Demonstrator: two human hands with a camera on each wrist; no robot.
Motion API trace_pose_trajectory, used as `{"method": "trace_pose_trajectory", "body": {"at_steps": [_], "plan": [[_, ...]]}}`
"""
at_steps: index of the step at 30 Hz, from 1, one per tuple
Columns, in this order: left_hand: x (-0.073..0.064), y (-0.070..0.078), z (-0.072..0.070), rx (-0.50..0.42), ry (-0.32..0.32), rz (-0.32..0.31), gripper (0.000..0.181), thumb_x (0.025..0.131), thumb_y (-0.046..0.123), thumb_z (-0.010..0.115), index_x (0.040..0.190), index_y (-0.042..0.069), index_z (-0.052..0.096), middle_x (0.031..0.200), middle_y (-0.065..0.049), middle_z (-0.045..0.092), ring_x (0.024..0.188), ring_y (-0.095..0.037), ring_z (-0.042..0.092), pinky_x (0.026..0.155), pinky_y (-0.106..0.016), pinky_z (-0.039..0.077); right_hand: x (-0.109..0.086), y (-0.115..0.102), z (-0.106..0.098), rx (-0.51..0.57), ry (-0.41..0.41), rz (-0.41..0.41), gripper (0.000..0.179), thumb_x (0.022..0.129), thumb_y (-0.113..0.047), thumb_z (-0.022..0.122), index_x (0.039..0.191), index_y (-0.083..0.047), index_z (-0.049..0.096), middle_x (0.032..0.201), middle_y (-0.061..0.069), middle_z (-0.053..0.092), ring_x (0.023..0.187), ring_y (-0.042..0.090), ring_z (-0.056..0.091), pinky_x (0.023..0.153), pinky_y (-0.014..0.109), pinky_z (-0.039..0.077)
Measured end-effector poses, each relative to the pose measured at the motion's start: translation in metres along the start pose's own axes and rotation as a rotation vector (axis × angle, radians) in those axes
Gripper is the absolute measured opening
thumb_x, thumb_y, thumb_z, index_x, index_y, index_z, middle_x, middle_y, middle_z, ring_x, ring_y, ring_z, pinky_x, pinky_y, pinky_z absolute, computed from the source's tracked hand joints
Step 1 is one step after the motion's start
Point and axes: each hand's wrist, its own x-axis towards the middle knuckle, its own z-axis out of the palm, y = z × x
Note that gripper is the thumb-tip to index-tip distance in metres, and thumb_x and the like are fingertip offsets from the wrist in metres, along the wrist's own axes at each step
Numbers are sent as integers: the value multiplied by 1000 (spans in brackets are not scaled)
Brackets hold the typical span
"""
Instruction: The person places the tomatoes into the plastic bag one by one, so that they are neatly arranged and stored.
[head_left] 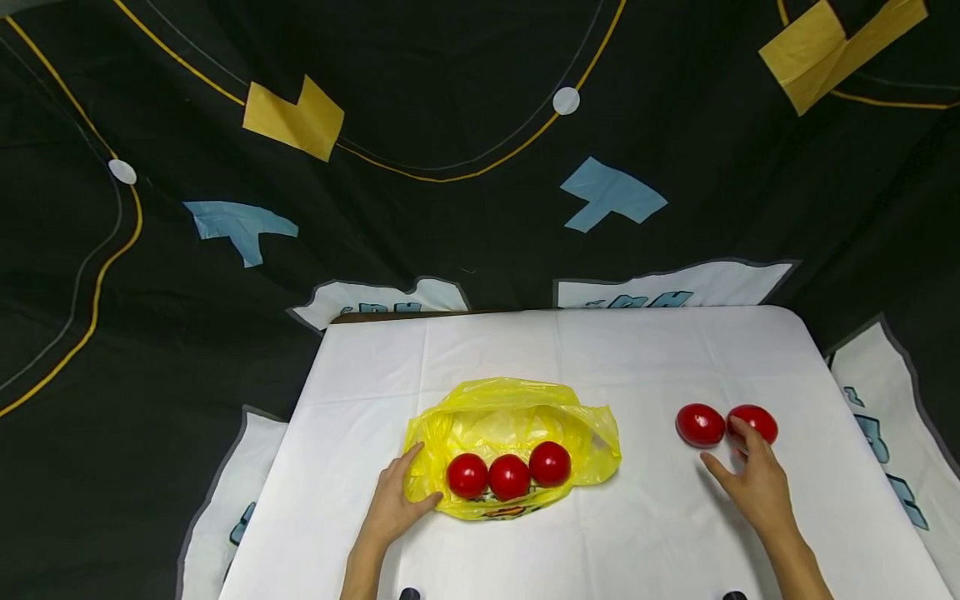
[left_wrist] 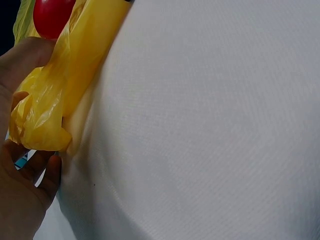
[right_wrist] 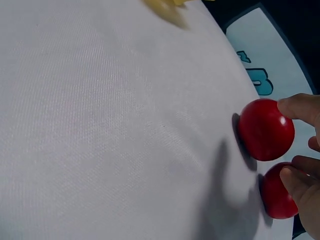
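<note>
A crinkled yellow plastic bag [head_left: 517,396] lies on its side, its mouth facing the near edge. Three smooth, glossy red balls [head_left: 509,477] sit in a row in the mouth; whether they are fruit or toys I cannot tell. My left hand [head_left: 395,498] holds the bag's left end between thumb and fingers, bunched plastic [left_wrist: 42,117] showing in the left wrist view. Two more red balls, a left one [head_left: 700,426] and a right one [head_left: 757,419], lie side by side. Over the right one reach the fingers of my right hand [head_left: 757,483], thumb spread away near the left one.
A white cloth covers the table [head_left: 637,350]. Behind it hangs a dark curtain [head_left: 450,242] with yellow lines and blue shapes. Two small black objects show at the near edge, one [head_left: 409,593] by the left forearm, another [head_left: 734,595] by the right.
</note>
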Motion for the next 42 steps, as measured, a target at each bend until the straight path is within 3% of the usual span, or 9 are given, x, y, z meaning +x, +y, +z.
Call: {"method": "trace_pose_trajectory", "body": {"at_steps": [7,9,11,14,15,25,42], "plan": [[0,0,0,14,7,-2,89,66,37,84,143,25,41,126,-5,55,117,-28,45,97,-54,40,0,2,3,12,11,-20,75,74,-12,81,134,8,40,126,30,49,107,47,55,88,1,30],[0,0,-1,20,3,-8,89,66,38,84,143,26,41,126,-4,55,117,-27,45,97,-53,39,0,1,4,5,9,-18,76,74,-11,81,134,8,39,126,31,49,107,47,55,90,8,38],[1,1,-1,19,-1,-19,89,66,37,84,143,27,41,126,-4,55,118,-27,45,99,-53,39,1,0,5,-2,3,-9,76,74,-11,81,134,8,39,127,30,48,107,46,55,91,23,44],[0,1,-2,17,-7,-26,88,66,36,84,143,27,41,126,-4,55,118,-27,44,99,-53,38,1,-1,6,-20,-18,15,77,75,-13,80,135,8,37,128,31,46,109,47,53,86,50,43],[0,2,-2,15,-8,-28,88,66,36,84,143,27,41,125,-4,55,118,-27,44,99,-53,38,1,-1,6,-24,-24,22,77,75,-13,80,136,8,37,128,31,46,109,47,53,86,52,43],[1,2,-1,3,-11,-29,88,67,38,83,143,27,41,126,-3,54,117,-26,44,98,-53,39,3,2,11,-31,-38,27,80,74,-13,80,135,13,35,128,34,44,109,50,51,86,56,45],[0,1,0,4,-8,-5,88,67,38,83,143,24,41,125,-4,55,114,-27,46,97,-53,40,13,2,23,-19,14,14,82,71,-9,81,135,14,34,121,35,41,101,50,51,84,63,44]]}}
